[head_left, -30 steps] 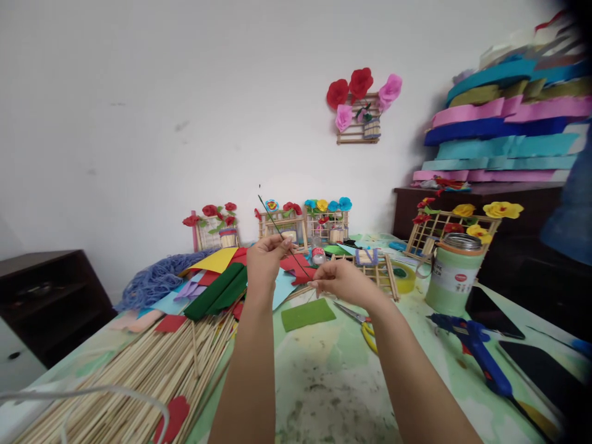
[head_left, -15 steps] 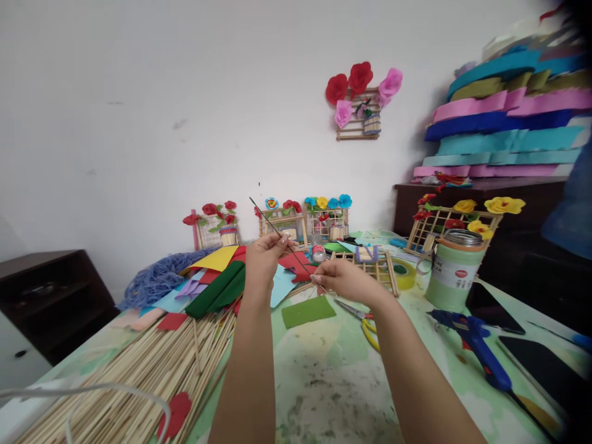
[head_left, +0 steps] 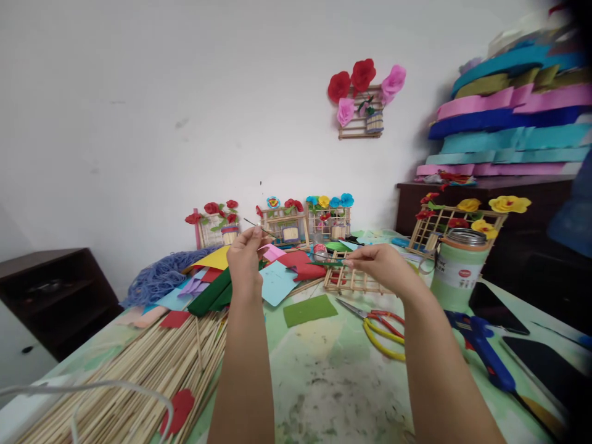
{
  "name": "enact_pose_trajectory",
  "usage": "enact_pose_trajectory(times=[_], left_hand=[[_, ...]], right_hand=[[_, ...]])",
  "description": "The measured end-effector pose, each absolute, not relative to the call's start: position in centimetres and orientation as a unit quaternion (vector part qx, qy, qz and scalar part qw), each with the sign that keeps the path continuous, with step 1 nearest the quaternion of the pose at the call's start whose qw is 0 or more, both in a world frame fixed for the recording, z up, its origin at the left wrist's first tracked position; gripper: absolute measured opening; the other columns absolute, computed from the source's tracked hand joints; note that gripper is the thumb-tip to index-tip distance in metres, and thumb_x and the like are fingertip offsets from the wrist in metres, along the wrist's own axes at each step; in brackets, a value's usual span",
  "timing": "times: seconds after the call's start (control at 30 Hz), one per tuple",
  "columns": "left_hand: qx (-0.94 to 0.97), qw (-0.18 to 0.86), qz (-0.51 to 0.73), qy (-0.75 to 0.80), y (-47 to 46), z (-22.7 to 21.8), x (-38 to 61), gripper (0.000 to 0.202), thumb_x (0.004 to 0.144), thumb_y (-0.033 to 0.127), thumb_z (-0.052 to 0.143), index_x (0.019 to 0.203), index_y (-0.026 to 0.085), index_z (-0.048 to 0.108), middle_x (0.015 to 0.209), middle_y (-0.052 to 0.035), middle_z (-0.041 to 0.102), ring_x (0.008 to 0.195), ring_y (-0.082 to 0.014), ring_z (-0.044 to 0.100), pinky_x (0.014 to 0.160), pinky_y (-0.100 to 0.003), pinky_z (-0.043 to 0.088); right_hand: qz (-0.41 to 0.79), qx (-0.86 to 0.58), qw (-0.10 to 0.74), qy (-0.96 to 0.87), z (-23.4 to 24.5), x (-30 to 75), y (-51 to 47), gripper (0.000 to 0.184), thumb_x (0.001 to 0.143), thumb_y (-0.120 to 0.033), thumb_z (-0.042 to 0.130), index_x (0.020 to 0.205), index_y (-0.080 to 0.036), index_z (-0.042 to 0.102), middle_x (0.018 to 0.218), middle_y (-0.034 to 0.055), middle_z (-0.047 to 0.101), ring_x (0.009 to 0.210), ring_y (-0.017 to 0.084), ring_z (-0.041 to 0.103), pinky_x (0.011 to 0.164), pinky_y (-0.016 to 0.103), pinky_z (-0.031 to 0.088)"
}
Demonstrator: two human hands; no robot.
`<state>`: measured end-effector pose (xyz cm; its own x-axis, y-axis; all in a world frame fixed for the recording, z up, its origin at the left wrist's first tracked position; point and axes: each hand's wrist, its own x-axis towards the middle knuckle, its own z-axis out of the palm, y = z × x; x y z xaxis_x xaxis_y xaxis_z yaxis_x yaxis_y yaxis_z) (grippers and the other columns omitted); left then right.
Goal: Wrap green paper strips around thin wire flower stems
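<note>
Both my hands are raised over the craft table. My left hand (head_left: 245, 253) pinches one end of a thin dark green wire (head_left: 296, 246), whose tip sticks out past the fingers to the left. My right hand (head_left: 377, 264) pinches the other end. The wire runs nearly level between them, above sheets of coloured paper (head_left: 277, 280). Under my right hand lies a small wooden lattice frame (head_left: 346, 280).
A heap of bamboo sticks (head_left: 139, 382) fills the near left. Scissors (head_left: 379, 327) and a green felt square (head_left: 309, 310) lie mid-table, a blue glue gun (head_left: 481, 345) and green jar (head_left: 456, 265) at right. Paper-flower frames (head_left: 282, 222) line the back wall; foam rolls (head_left: 504, 123) are stacked at right.
The wire has gone from steeply slanted to almost level. My right hand moved right and up, away from my left, which tilted its end down.
</note>
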<state>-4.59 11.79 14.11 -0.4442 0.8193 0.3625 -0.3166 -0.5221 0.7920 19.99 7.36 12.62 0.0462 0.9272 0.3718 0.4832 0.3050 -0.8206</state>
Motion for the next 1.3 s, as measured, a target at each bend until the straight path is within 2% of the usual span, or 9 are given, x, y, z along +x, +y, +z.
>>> enact_pose_trajectory(times=[0.2, 0.33, 0.43, 0.53, 0.7, 0.83, 1.0, 1.17, 1.3], left_hand=[[0.425, 0.314, 0.765, 0.368, 12.1, 14.1, -5.5, 0.051, 0.061, 0.048, 0.074, 0.097, 0.015, 0.062, 0.091, -0.0064, 0.065, 0.070, -0.0118, 0.063, 0.058, -0.020, 0.046], [0.557, 0.022, 0.694, 0.455, 11.3, 14.2, -5.3, 0.053, 0.066, 0.045, 0.074, 0.112, 0.022, 0.062, 0.124, -0.0126, 0.054, 0.112, -0.0265, 0.053, 0.094, -0.041, 0.043], [0.668, -0.082, 0.569, 0.473, 10.7, 14.3, -5.1, 0.018, 0.075, 0.037, 0.067, 0.087, 0.025, 0.073, 0.123, -0.0086, 0.058, 0.122, -0.0306, 0.045, 0.104, -0.048, 0.030], [0.753, 0.038, 0.483, 0.446, 10.5, 14.2, -4.8, 0.024, 0.081, 0.037, 0.058, 0.068, 0.021, 0.070, 0.085, -0.0058, 0.069, 0.086, -0.0212, 0.060, 0.082, -0.034, 0.044], [0.726, 0.238, 0.493, 0.416, 10.5, 14.1, -4.0, 0.036, 0.080, 0.049, 0.057, 0.065, 0.017, 0.062, 0.052, 0.0002, 0.056, 0.049, -0.0110, 0.050, 0.050, -0.021, 0.035], [0.679, 0.356, 0.522, 0.375, 10.2, 14.0, -2.6, 0.040, 0.075, 0.054, 0.062, 0.067, 0.015, 0.058, 0.049, 0.0035, 0.051, 0.040, -0.0070, 0.045, 0.045, -0.019, 0.034], [0.669, 0.488, 0.471, 0.304, 9.4, 13.7, 0.8, 0.040, 0.074, 0.053, 0.064, 0.069, 0.014, 0.055, 0.050, 0.0041, 0.053, 0.036, -0.0071, 0.049, 0.042, -0.019, 0.039], [0.667, 0.528, 0.448, 0.274, 8.8, 13.0, 3.3, 0.039, 0.075, 0.051, 0.065, 0.076, 0.014, 0.053, 0.054, 0.0043, 0.055, 0.040, -0.0091, 0.056, 0.044, -0.020, 0.043], [0.692, 0.543, 0.401, 0.255, 8.8, 13.0, 2.8, 0.044, 0.072, 0.054, 0.066, 0.078, 0.013, 0.056, 0.062, 0.0005, 0.061, 0.050, -0.0110, 0.062, 0.054, -0.022, 0.048]], right_hand=[[0.264, -0.515, 0.503, -0.642, 12.7, 22.1, 6.6, 0.015, 0.063, -0.037, 0.075, 0.066, -0.022, 0.076, 0.075, 0.0037, 0.074, 0.069, 0.019, 0.061, 0.066, 0.031, 0.044], [0.306, -0.457, 0.537, -0.639, 12.9, 22.4, 6.2, 0.023, 0.064, -0.043, 0.075, 0.066, -0.020, 0.074, 0.068, 0.0038, 0.070, 0.065, 0.017, 0.058, 0.063, 0.030, 0.044], [0.305, -0.430, 0.595, -0.607, 12.9, 22.6, 6.1, 0.027, 0.066, -0.046, 0.075, 0.061, -0.020, 0.070, 0.064, 0.0028, 0.066, 0.064, 0.016, 0.056, 0.063, 0.029, 0.043], [0.316, -0.420, 0.631, -0.570, 12.8, 23.2, 6.1, 0.025, 0.064, -0.043, 0.078, 0.060, -0.019, 0.070, 0.061, 0.0021, 0.064, 0.061, 0.013, 0.053, 0.060, 0.027, 0.042], [0.362, -0.345, 0.728, -0.469, 12.4, 25.1, 6.5, 0.027, 0.062, -0.039, 0.079, 0.082, -0.021, 0.074, 0.067, 0.0011, 0.066, 0.053, 0.009, 0.047, 0.050, 0.023, 0.041], [0.371, -0.288, 0.768, -0.435, 12.5, 24.6, 6.8, 0.031, 0.068, -0.042, 0.075, 0.093, -0.024, 0.073, 0.080, 0.0007, 0.071, 0.056, 0.007, 0.050, 0.053, 0.020, 0.043], [0.403, -0.331, 0.662, -0.539, 12.9, 20.1, 7.1, 0.035, 0.065, -0.035, 0.078, 0.098, -0.024, 0.073, 0.093, 0.0032, 0.073, 0.070, 0.012, 0.059, 0.069, 0.027, 0.046], [0.358, -0.318, 0.681, -0.553, 12.9, 17.7, 7.6, 0.020, 0.066, -0.038, 0.077, 0.071, -0.019, 0.073, 0.065, -0.0007, 0.065, 0.063, 0.012, 0.051, 0.065, 0.027, 0.041], [0.362, -0.301, 0.699, -0.538, 12.8, 18.5, 7.6, 0.017, 0.067, -0.035, 0.076, 0.068, -0.018, 0.071, 0.062, -0.0025, 0.059, 0.061, 0.010, 0.047, 0.063, 0.026, 0.037]])
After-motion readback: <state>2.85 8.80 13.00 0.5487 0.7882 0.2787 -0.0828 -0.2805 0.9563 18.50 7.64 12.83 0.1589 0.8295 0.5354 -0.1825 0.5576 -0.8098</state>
